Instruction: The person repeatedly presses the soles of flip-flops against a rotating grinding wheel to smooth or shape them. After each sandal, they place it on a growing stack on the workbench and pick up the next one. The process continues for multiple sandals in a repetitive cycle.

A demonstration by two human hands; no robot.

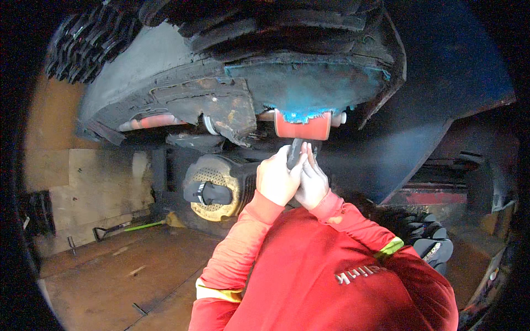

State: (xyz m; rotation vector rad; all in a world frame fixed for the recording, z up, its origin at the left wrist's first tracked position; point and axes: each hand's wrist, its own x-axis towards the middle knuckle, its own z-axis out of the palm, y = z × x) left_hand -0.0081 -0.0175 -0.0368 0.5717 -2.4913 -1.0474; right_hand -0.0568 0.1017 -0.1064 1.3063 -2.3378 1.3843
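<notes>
Both my hands are raised in front of my chest and closed around a dark, flat piece point(295, 153), seen nearly edge-on and looking like a shoe sole. My left hand point(276, 177) grips it from the left. Pressed close beside it, my right hand point(312, 181) has its fingers along the piece's right side. The piece's upper end comes up to the lower edge of a red sanding roller point(302, 129); whether they touch I cannot tell. Over the roller hangs a ragged dark flap point(314, 83) dusted with blue.
Dark soles point(91, 41) are piled at the upper left, more soles point(433, 240) at the right. Below the grey machine hood point(149, 58) sits a motor with a yellowish perforated cover point(214, 212). A green-handled tool point(144, 225) lies on the brown floor point(121, 270).
</notes>
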